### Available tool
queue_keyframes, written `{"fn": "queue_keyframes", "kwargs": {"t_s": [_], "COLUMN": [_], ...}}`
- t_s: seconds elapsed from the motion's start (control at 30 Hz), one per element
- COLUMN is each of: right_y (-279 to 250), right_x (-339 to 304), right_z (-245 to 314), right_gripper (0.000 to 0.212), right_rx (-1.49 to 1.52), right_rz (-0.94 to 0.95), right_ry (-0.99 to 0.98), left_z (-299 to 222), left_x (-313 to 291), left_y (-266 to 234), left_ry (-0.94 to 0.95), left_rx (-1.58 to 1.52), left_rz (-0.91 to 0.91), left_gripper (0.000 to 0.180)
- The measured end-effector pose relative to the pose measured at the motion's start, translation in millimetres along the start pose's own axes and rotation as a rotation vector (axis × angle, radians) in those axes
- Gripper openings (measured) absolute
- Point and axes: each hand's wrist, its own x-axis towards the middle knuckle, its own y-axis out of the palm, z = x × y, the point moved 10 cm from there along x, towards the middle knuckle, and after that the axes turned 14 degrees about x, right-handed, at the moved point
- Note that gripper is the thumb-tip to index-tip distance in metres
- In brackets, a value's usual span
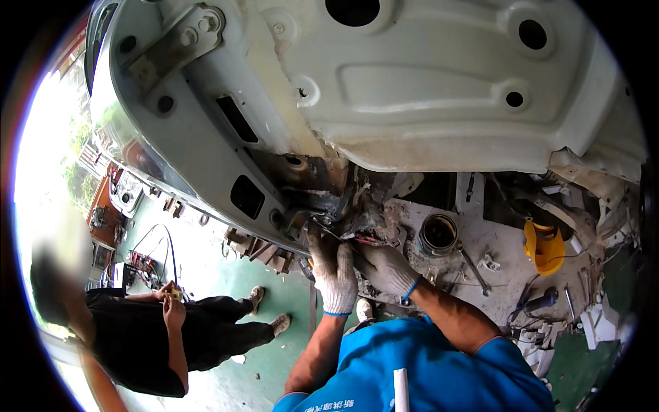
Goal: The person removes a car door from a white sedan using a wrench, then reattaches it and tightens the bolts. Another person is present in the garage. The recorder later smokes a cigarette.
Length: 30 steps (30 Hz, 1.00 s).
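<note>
Both my hands wear whitish knit gloves with blue cuffs and work close together at the torn, rusty lower edge (322, 180) of a pale car body panel (425, 110). My left hand (334, 275) reaches up to the metal, its fingers bent around something I cannot make out. Beside it, my right hand (391, 270) is closed at a small red-handled tool (367, 239), whose far end lies against the crumpled, dirty metal. The fingertips of both hands are partly hidden.
A round open can (438, 235) stands on the dirty board at right, by a long metal tool (475, 268) and a yellow plastic piece (544, 247). More tools and scraps lie beyond. At left, a person in black (130, 336) stands on the green floor, holding something small.
</note>
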Motion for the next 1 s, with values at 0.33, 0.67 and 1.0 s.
{"fn": "queue_keyframes", "kwargs": {"t_s": [0.33, 0.67, 1.0], "right_y": [-21, 28, 50], "right_x": [9, 15, 30], "right_z": [30, -19, -50], "right_gripper": [0.024, 0.029, 0.035], "right_rx": [-0.015, -0.141, -0.028], "right_rz": [-0.069, 0.181, 0.183], "right_ry": [-0.033, 0.009, 0.023], "left_z": [1, 11, 28], "left_x": [6, 11, 11], "left_y": [-2, -2, -2], "left_ry": [-0.033, 0.009, -0.034], "left_rx": [0.208, 0.230, 0.421], "left_rz": [0.029, 0.087, 0.155], "left_gripper": [0.068, 0.075, 0.078]}}
